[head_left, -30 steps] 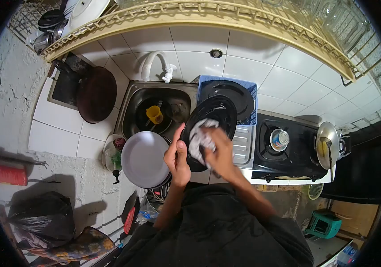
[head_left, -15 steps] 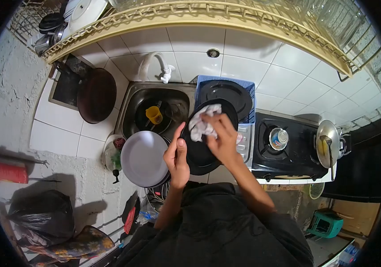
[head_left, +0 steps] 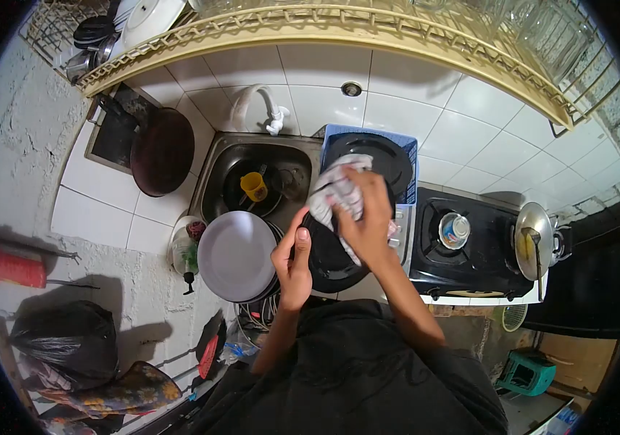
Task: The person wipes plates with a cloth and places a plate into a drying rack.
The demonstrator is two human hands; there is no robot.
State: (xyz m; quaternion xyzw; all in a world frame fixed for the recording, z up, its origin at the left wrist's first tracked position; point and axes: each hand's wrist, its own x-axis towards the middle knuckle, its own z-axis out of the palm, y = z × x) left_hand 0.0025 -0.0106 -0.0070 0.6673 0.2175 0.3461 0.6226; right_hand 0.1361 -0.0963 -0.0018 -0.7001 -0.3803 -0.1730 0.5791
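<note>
A black plate (head_left: 335,264) is tilted in front of my body, gripped at its left edge by my left hand (head_left: 294,264). My right hand (head_left: 368,217) holds a crumpled white patterned cloth (head_left: 342,190) against the upper part of the plate, covering some of it. Left of my left hand, a light grey plate (head_left: 236,256) lies on top of a stack of darker ones. Behind the held plate, a blue basket (head_left: 412,163) contains another black plate (head_left: 382,154).
A steel sink (head_left: 212,163) holds a dark pan and a yellow cup (head_left: 253,186). The white faucet (head_left: 275,119) rises behind it. On the right stands a black stove (head_left: 426,268) with a wok (head_left: 534,243). A wire rack (head_left: 324,32) hangs above; a brown pan (head_left: 163,152) is at left.
My right hand and the cloth have moved across the plate, lately up and to the right, and the cloth is more spread out. My left hand still grips the plate's edge.
</note>
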